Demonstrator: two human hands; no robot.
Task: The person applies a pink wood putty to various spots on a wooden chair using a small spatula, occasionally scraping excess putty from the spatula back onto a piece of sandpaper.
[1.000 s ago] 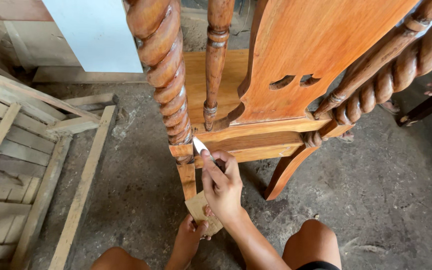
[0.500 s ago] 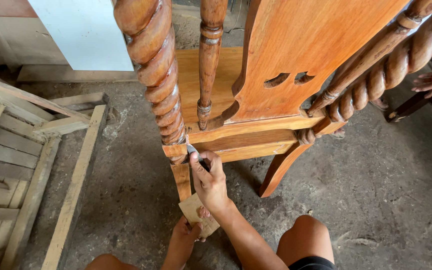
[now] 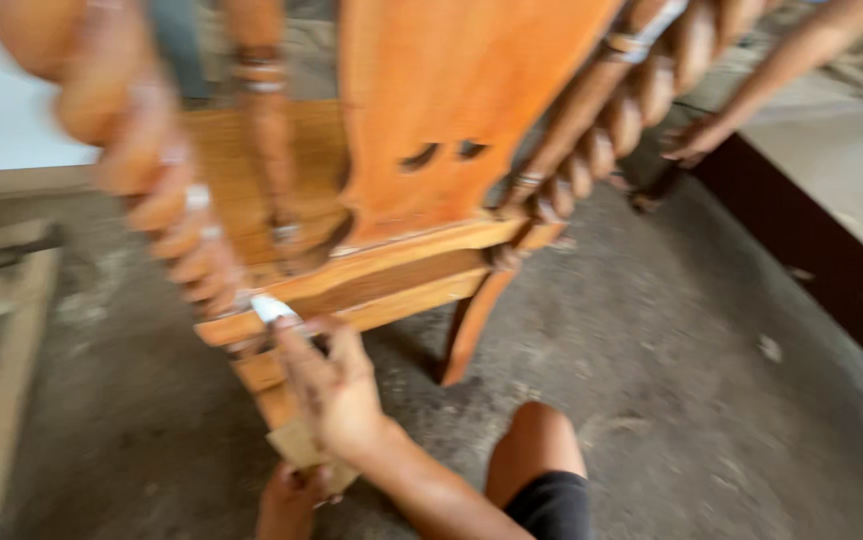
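Pinching a small white scraper [image 3: 272, 307] in the right hand [image 3: 336, 390], tip against the wooden chair [image 3: 371, 270] rail just above the knuckles; left hand [image 3: 291, 495] grips the leg below.

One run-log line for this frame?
right hand: presses white tool to chair rail | left hand: holds chair leg | view: blurred

Daylight, soft and even, fairly bright; no hard shadows, only a faint dark patch on the concrete floor [image 3: 651, 400] under the wooden chair [image 3: 451, 130]. Heavy motion blur across the whole frame. Twisted post [image 3: 151, 170] above the hands smeared worst, edges doubled. Right hand [image 3: 336, 390] and the small white piece [image 3: 271, 307] at its fingertips soft but readable. Pale panel [image 3: 1, 110] up-left washed out, near glare. Another person's arm [image 3: 781, 70] far up-right also blurred
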